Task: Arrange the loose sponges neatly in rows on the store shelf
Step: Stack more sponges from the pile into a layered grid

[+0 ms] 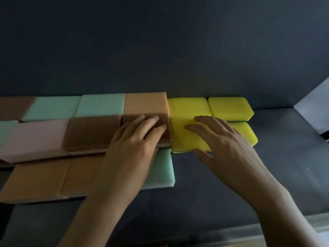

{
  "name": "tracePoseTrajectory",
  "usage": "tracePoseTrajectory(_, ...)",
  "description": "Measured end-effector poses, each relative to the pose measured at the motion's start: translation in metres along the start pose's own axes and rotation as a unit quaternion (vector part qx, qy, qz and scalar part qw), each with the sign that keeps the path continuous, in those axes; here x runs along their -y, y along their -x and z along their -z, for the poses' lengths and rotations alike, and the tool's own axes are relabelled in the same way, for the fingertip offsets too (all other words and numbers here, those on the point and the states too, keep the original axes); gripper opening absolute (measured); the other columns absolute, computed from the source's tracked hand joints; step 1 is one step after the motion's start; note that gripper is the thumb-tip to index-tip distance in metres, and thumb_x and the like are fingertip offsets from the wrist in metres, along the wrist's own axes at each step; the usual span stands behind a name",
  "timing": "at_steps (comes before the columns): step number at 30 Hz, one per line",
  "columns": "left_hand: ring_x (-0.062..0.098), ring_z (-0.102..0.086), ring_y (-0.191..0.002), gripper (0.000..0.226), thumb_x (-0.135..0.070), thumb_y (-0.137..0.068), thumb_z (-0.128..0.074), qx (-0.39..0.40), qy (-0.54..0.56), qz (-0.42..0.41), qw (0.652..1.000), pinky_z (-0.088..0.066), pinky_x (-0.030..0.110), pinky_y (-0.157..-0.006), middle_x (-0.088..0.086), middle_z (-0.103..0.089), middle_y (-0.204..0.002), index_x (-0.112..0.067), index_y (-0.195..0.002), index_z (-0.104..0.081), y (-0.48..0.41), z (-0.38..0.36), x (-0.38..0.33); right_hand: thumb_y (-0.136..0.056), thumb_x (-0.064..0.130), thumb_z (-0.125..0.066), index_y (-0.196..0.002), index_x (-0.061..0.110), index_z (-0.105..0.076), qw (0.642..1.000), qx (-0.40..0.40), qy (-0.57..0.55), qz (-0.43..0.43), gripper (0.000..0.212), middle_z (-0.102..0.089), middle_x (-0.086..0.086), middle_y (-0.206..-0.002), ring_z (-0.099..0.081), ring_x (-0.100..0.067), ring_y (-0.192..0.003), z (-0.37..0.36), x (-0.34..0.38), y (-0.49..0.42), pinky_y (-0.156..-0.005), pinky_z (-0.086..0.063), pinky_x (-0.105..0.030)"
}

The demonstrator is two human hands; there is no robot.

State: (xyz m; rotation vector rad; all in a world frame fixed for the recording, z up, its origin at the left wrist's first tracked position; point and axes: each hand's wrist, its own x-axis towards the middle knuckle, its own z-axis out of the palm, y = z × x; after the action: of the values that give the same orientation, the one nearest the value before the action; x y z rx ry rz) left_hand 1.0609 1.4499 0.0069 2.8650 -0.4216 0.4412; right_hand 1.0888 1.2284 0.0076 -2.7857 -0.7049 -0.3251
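Note:
Sponges lie in rows on a dark shelf [284, 157]. My left hand [133, 147] rests flat, fingers straight, on a brown sponge [165, 134] in the middle row. My right hand [219, 141] lies with spread fingers on a yellow sponge [183, 139] just right of it, thumb at its front edge. Two more yellow sponges [188, 106] [229, 107] sit behind, and another yellow sponge [249, 134] is partly hidden under my right hand. A mint sponge [163, 168] shows below my left hand.
To the left lie mint sponges [99, 106], a pink sponge [35, 139], a brown sponge [92, 132] and orange sponges [35, 180]. A dark back wall [160, 50] rises behind. A pale side panel [315, 111] closes the right end. The shelf's front lip [267, 230] runs low right.

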Motion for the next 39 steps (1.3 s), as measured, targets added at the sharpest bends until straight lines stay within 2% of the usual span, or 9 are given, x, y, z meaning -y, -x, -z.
tracePoseTrajectory(7, 0.029, -0.052, -0.127, 0.054, 0.005, -0.073, -0.078, -0.002, 0.030, -0.001, 1.000, -0.048, 0.051, -0.099, 0.005, -0.059, -0.132, -0.015, -0.121, -0.064, -0.006, -0.005, 0.002, -0.081, 0.024, -0.078, -0.133, 0.029, -0.057, 1.000, 0.011, -0.001, -0.023, 0.056, -0.053, 0.000, -0.141, -0.054, -0.023, -0.126, -0.010, -0.002, -0.006, -0.077, -0.049, -0.030)
tracePoseTrajectory(13, 0.030, -0.052, -0.126, 0.053, 0.006, -0.073, -0.077, 0.002, 0.035, 0.005, 0.999, -0.049, 0.052, -0.097, 0.006, -0.059, -0.131, -0.015, -0.120, -0.064, -0.006, -0.005, 0.000, -0.080, 0.025, -0.079, -0.132, 0.027, -0.061, 1.000, 0.003, 0.009, -0.010, 0.055, -0.055, -0.004, -0.142, -0.050, -0.026, -0.133, -0.017, -0.003, -0.009, -0.093, -0.051, -0.040)
tracePoseTrajectory(17, 0.031, -0.051, -0.126, 0.052, 0.007, -0.073, -0.076, -0.005, 0.032, 0.008, 0.999, -0.049, 0.051, -0.098, 0.006, -0.059, -0.130, -0.015, -0.119, -0.064, -0.006, -0.006, -0.002, -0.075, 0.021, -0.084, -0.128, 0.027, -0.064, 1.000, -0.014, 0.016, -0.008, 0.057, -0.058, -0.004, -0.138, -0.054, -0.027, -0.128, -0.019, -0.005, -0.011, -0.089, -0.053, -0.040)
tracePoseTrajectory(25, 0.029, -0.048, -0.128, 0.050, 0.004, -0.077, -0.074, -0.019, 0.014, 0.007, 1.000, -0.045, 0.049, -0.102, 0.003, -0.056, -0.132, -0.018, -0.120, -0.061, -0.004, -0.009, -0.003, -0.080, 0.021, -0.079, -0.133, 0.027, -0.059, 1.000, -0.015, -0.019, -0.014, 0.057, -0.051, -0.005, -0.145, -0.045, -0.026, -0.137, -0.029, -0.007, -0.009, -0.109, -0.038, -0.045)
tracePoseTrajectory(29, 0.026, -0.044, -0.134, 0.052, -0.014, -0.080, -0.070, -0.017, 0.007, 0.004, 1.000, -0.037, 0.044, -0.106, 0.001, -0.052, -0.140, -0.020, -0.130, -0.058, 0.002, 0.000, -0.003, -0.085, 0.024, -0.074, -0.142, 0.027, -0.049, 0.999, -0.003, -0.043, -0.009, 0.063, -0.039, -0.005, -0.154, -0.029, -0.025, -0.146, -0.011, 0.004, -0.002, -0.116, -0.030, -0.046)
tracePoseTrajectory(32, 0.024, -0.042, -0.135, 0.061, -0.028, -0.080, -0.066, -0.014, 0.001, 0.014, 1.000, -0.033, 0.041, -0.108, 0.001, -0.047, -0.146, -0.021, -0.138, -0.051, 0.017, 0.016, -0.001, -0.086, 0.026, -0.072, -0.138, 0.026, -0.053, 0.998, -0.042, -0.048, -0.011, 0.055, -0.046, -0.001, -0.148, -0.041, -0.026, -0.138, 0.011, 0.026, 0.008, -0.105, -0.041, -0.043)
tracePoseTrajectory(35, 0.027, -0.054, -0.123, 0.053, -0.032, -0.082, -0.067, -0.042, -0.011, 0.024, 0.999, -0.046, 0.045, -0.098, 0.004, -0.055, -0.137, -0.017, -0.132, -0.058, 0.040, 0.030, 0.011, -0.087, 0.026, -0.072, -0.128, 0.023, -0.061, 0.993, -0.088, -0.078, 0.016, 0.043, -0.057, 0.004, -0.136, -0.055, -0.022, -0.123, 0.031, 0.057, 0.015, -0.091, -0.050, -0.039)
tracePoseTrajectory(37, 0.028, -0.059, -0.114, 0.048, -0.030, -0.082, -0.069, -0.063, -0.025, 0.030, 0.997, -0.051, 0.044, -0.089, 0.005, -0.059, -0.130, -0.014, -0.126, -0.062, 0.059, 0.040, 0.024, -0.085, 0.025, -0.075, -0.123, 0.022, -0.063, 0.990, -0.089, -0.098, 0.048, 0.039, -0.061, 0.007, -0.128, -0.059, -0.019, -0.115, 0.035, 0.085, 0.015, -0.085, -0.052, -0.034)
tracePoseTrajectory(39, 0.026, -0.060, -0.111, 0.045, -0.030, -0.082, -0.069, -0.066, -0.028, 0.043, 0.996, -0.047, 0.038, -0.088, 0.004, -0.060, -0.128, -0.014, -0.124, -0.063, 0.081, 0.050, 0.038, -0.083, 0.027, -0.076, -0.121, 0.023, -0.063, 0.989, -0.070, -0.103, 0.075, 0.041, -0.062, 0.008, -0.124, -0.059, -0.018, -0.111, 0.029, 0.113, 0.012, -0.082, -0.050, -0.030)
